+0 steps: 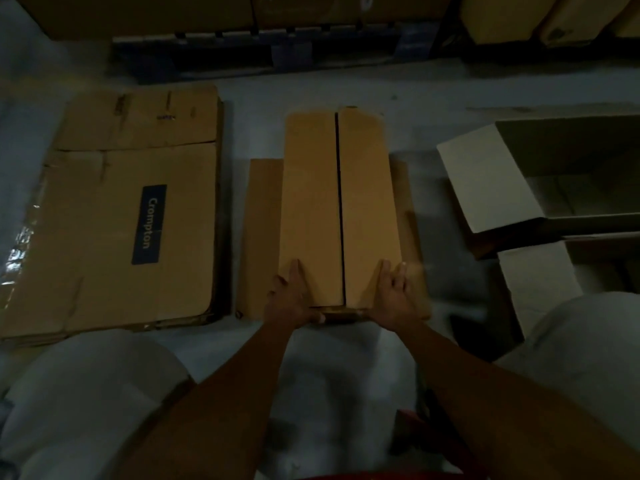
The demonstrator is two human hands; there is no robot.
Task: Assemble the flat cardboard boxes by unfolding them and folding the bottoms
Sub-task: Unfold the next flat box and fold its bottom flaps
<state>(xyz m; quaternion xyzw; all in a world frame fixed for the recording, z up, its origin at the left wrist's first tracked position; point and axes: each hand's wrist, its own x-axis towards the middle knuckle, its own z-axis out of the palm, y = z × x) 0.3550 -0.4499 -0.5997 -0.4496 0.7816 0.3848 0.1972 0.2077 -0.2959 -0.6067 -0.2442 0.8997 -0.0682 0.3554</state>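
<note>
The cardboard box (341,206) stands on the floor (242,88) at centre, its two folded flaps meeting along a dark seam on top. The left hand (291,299) grips the near left corner, fingers laid on the flap and thumb curled under the near edge. The right hand (393,296) presses on the near right corner, fingers straight and spread. A stack of flat cartons (128,209) lies to the left. An open white-lined box (540,188) sits to the right.
</note>
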